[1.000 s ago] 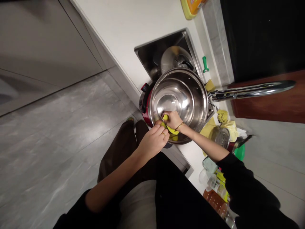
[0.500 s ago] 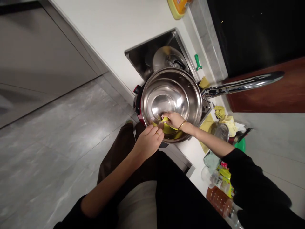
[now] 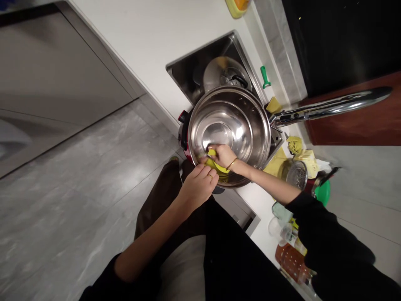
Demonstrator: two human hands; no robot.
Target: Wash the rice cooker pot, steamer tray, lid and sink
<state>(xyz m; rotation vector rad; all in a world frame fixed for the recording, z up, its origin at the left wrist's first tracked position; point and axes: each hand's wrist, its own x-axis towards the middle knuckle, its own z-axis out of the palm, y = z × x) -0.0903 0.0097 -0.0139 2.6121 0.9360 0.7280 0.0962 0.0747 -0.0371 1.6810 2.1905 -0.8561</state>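
Note:
A large stainless-steel pot (image 3: pixel 241 113) with a red outer side sits over the sink, its shiny inside facing up. Inside it, near the wall closest to me, my right hand (image 3: pixel 223 156) is closed on a yellow cloth (image 3: pixel 216 166) pressed against the metal. My left hand (image 3: pixel 199 184) has its fingers curled over the near rim and grips the pot there. Part of the cloth lies by the left fingertips; whether they also pinch it is hard to see.
The sink (image 3: pixel 184 77) holds a round lid (image 3: pixel 224 71) with a black handle. A chrome faucet (image 3: pixel 338 108) reaches over from the right. A green peeler (image 3: pixel 265 77) lies by the sink. Wrappers, plastic cups and a brown basket (image 3: pixel 290 261) crowd the right counter.
My right hand and the cloth have shifted slightly left along the pot's inner wall. The left hand stays at the rim. The whole view has moved a little.

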